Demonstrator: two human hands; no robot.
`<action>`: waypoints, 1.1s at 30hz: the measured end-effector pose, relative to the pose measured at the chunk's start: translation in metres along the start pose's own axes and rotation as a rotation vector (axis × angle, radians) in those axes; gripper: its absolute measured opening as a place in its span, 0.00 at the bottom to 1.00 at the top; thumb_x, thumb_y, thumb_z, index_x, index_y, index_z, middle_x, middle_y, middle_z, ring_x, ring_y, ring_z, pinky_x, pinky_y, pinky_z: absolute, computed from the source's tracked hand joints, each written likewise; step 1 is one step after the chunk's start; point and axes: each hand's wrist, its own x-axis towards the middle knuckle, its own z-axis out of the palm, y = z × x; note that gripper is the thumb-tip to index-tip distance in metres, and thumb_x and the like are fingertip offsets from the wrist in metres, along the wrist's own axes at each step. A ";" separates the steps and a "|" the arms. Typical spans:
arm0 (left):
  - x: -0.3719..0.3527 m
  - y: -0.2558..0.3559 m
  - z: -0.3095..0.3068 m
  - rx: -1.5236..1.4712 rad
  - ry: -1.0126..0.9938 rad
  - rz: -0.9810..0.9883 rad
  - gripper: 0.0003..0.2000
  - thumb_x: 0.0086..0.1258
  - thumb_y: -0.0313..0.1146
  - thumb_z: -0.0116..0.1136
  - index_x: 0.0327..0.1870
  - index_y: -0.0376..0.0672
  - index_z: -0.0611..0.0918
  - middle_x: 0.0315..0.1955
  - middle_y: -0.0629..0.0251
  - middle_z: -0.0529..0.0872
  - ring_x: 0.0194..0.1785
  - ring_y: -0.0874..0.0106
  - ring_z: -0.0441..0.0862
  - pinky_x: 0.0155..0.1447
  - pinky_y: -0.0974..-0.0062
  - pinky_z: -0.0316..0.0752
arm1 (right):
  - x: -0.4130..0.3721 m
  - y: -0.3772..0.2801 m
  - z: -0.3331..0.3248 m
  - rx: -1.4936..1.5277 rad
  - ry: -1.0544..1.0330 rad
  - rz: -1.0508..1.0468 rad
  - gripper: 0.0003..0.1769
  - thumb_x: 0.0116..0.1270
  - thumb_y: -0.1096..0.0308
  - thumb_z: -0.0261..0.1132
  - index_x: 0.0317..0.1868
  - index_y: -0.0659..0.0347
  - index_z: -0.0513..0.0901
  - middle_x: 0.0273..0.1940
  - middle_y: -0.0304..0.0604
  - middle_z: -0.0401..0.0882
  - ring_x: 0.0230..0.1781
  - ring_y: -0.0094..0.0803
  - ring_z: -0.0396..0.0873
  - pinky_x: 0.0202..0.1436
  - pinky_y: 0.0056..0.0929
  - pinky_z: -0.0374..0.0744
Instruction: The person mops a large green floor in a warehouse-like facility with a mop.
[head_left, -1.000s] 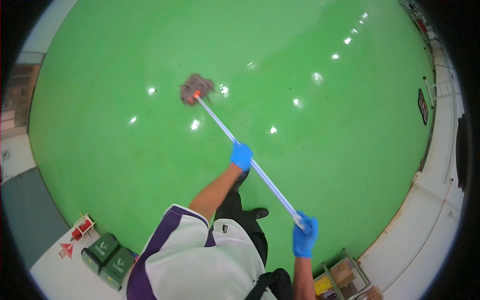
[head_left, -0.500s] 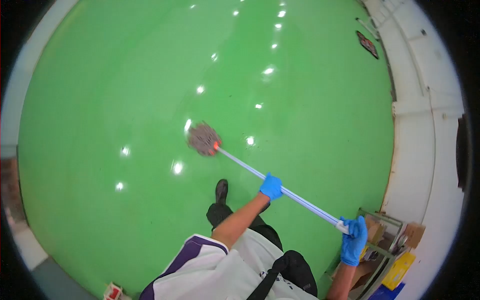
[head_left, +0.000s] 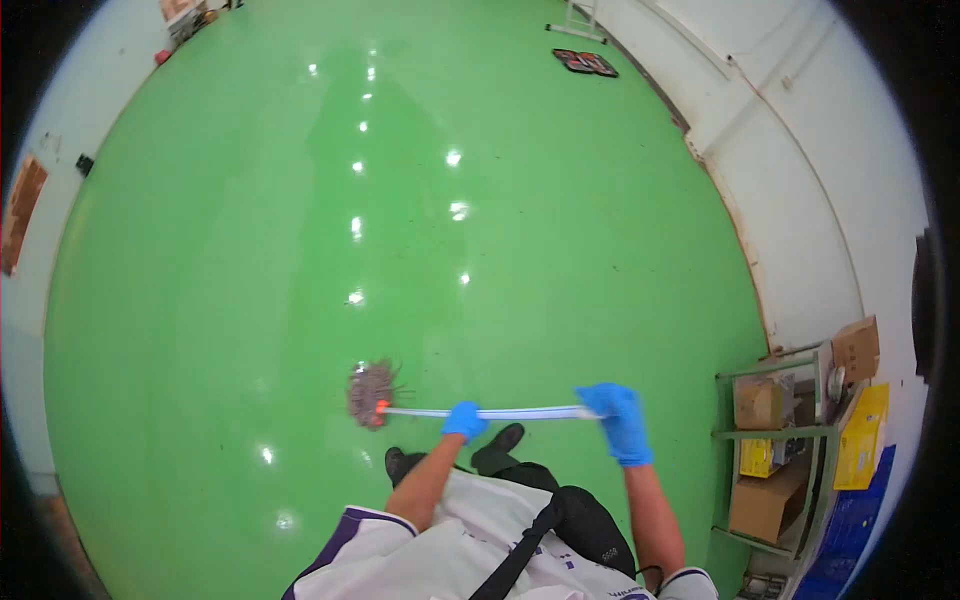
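Observation:
A mop (head_left: 535,412) with a grey-brown string head and an orange-red joint lies across in front of me, its head on the green floor to the left. My left hand (head_left: 465,422), in a blue glove, is closed round the lower half of the pale handle. At the handle's right end my right hand (head_left: 622,425), also blue-gloved, grips the tip, though the glove partly hides its fingers. The strands spread on the floor just ahead of and left of my dark shoes (head_left: 498,448).
Shiny green floor (head_left: 550,290) stretches ahead, with a darker, wet-looking band. A metal shelf (head_left: 775,434) with cardboard boxes stands on the right by the white wall (head_left: 800,250). A dark red-and-black mat-like item (head_left: 585,63) lies far off near that wall.
The mop head has come closer to my feet and slightly left. Its handle has swung from a diagonal to nearly level. Both hands remain on it, and my view has turned right.

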 end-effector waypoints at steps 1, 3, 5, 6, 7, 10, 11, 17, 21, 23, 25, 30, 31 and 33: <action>0.011 -0.017 0.010 0.062 0.042 -0.041 0.17 0.52 0.48 0.56 0.25 0.41 0.83 0.27 0.48 0.81 0.33 0.51 0.79 0.39 0.58 0.74 | 0.008 0.018 0.000 0.124 -0.050 0.030 0.16 0.61 0.67 0.55 0.16 0.63 0.72 0.19 0.39 0.69 0.22 0.28 0.69 0.48 0.37 0.74; 0.020 -0.016 0.012 0.059 0.092 -0.168 0.17 0.53 0.50 0.56 0.24 0.43 0.84 0.26 0.49 0.81 0.32 0.51 0.79 0.40 0.59 0.74 | 0.023 0.035 -0.014 0.249 -0.156 0.097 0.16 0.61 0.68 0.54 0.17 0.64 0.72 0.20 0.39 0.70 0.25 0.27 0.69 0.50 0.34 0.72; 0.032 -0.012 0.019 0.109 0.176 -0.173 0.18 0.53 0.51 0.57 0.23 0.43 0.83 0.25 0.49 0.81 0.31 0.51 0.79 0.39 0.59 0.72 | 0.040 0.040 -0.034 0.252 -0.194 0.134 0.15 0.62 0.68 0.54 0.17 0.64 0.72 0.21 0.40 0.71 0.26 0.27 0.69 0.49 0.32 0.72; 0.047 -0.004 0.023 0.141 0.277 -0.180 0.18 0.53 0.51 0.57 0.21 0.44 0.83 0.24 0.49 0.81 0.31 0.52 0.79 0.38 0.59 0.71 | 0.053 0.039 -0.045 0.175 -0.230 0.173 0.16 0.62 0.68 0.54 0.17 0.65 0.72 0.21 0.39 0.71 0.26 0.27 0.69 0.46 0.30 0.72; 0.049 -0.003 0.019 0.146 0.277 -0.174 0.18 0.53 0.51 0.57 0.21 0.44 0.83 0.24 0.49 0.81 0.31 0.52 0.79 0.38 0.59 0.71 | 0.053 0.040 -0.042 0.096 -0.271 0.213 0.16 0.62 0.68 0.54 0.18 0.65 0.71 0.22 0.39 0.72 0.26 0.27 0.69 0.43 0.29 0.72; 0.092 0.032 0.016 0.130 0.327 -0.231 0.19 0.54 0.52 0.57 0.16 0.44 0.80 0.21 0.51 0.80 0.28 0.51 0.76 0.37 0.58 0.67 | 0.094 0.015 -0.074 0.094 -0.310 0.165 0.15 0.62 0.67 0.54 0.20 0.67 0.75 0.22 0.38 0.73 0.25 0.25 0.69 0.36 0.25 0.70; 0.121 0.040 0.026 0.116 0.463 -0.175 0.19 0.55 0.50 0.56 0.14 0.44 0.78 0.19 0.52 0.78 0.27 0.51 0.75 0.36 0.58 0.66 | 0.112 -0.002 -0.083 0.095 -0.327 0.174 0.15 0.62 0.67 0.54 0.20 0.67 0.75 0.22 0.38 0.73 0.25 0.25 0.69 0.36 0.25 0.70; 0.283 0.155 0.017 0.002 0.605 0.023 0.18 0.57 0.46 0.54 0.12 0.45 0.76 0.16 0.54 0.76 0.25 0.53 0.74 0.38 0.56 0.64 | 0.233 -0.090 -0.153 0.001 -0.163 0.246 0.11 0.56 0.71 0.57 0.20 0.69 0.73 0.20 0.40 0.71 0.23 0.27 0.67 0.44 0.28 0.73; 0.403 0.228 -0.024 -0.019 0.580 0.068 0.16 0.57 0.46 0.54 0.15 0.45 0.77 0.20 0.56 0.78 0.29 0.55 0.75 0.40 0.56 0.64 | 0.331 -0.112 -0.196 0.021 -0.178 0.032 0.10 0.56 0.72 0.56 0.20 0.68 0.76 0.21 0.41 0.71 0.27 0.27 0.70 0.40 0.28 0.72; 0.462 0.251 -0.048 0.009 0.560 0.077 0.16 0.56 0.46 0.54 0.16 0.45 0.78 0.21 0.57 0.79 0.31 0.56 0.75 0.41 0.55 0.65 | 0.375 -0.123 -0.204 -0.013 -0.263 -0.076 0.11 0.56 0.73 0.55 0.17 0.67 0.73 0.21 0.41 0.70 0.27 0.28 0.70 0.45 0.32 0.73; 0.520 0.280 -0.074 0.131 0.440 0.104 0.16 0.56 0.47 0.56 0.16 0.45 0.78 0.23 0.57 0.77 0.33 0.57 0.74 0.47 0.57 0.65 | 0.418 -0.135 -0.214 -0.180 -0.194 -0.123 0.13 0.56 0.74 0.54 0.14 0.65 0.68 0.20 0.41 0.68 0.28 0.31 0.70 0.55 0.42 0.70; 0.632 0.295 -0.115 0.117 0.339 0.223 0.19 0.55 0.52 0.56 0.17 0.44 0.78 0.21 0.54 0.77 0.31 0.54 0.75 0.40 0.57 0.69 | 0.507 -0.138 -0.224 -0.274 -0.192 -0.150 0.14 0.59 0.75 0.54 0.15 0.64 0.69 0.20 0.40 0.68 0.27 0.30 0.70 0.60 0.45 0.66; 0.651 0.298 -0.121 0.094 0.328 0.258 0.20 0.55 0.54 0.56 0.17 0.44 0.78 0.21 0.53 0.77 0.30 0.53 0.75 0.37 0.57 0.69 | 0.531 -0.139 -0.231 -0.285 -0.171 -0.164 0.14 0.60 0.74 0.53 0.16 0.64 0.70 0.20 0.40 0.68 0.28 0.30 0.70 0.60 0.46 0.66; 0.682 0.314 -0.130 0.078 0.402 0.181 0.21 0.55 0.55 0.56 0.16 0.44 0.78 0.20 0.52 0.77 0.29 0.52 0.76 0.35 0.57 0.69 | 0.591 -0.149 -0.251 -0.285 -0.192 -0.160 0.14 0.61 0.73 0.53 0.16 0.64 0.69 0.20 0.40 0.68 0.28 0.30 0.70 0.60 0.46 0.66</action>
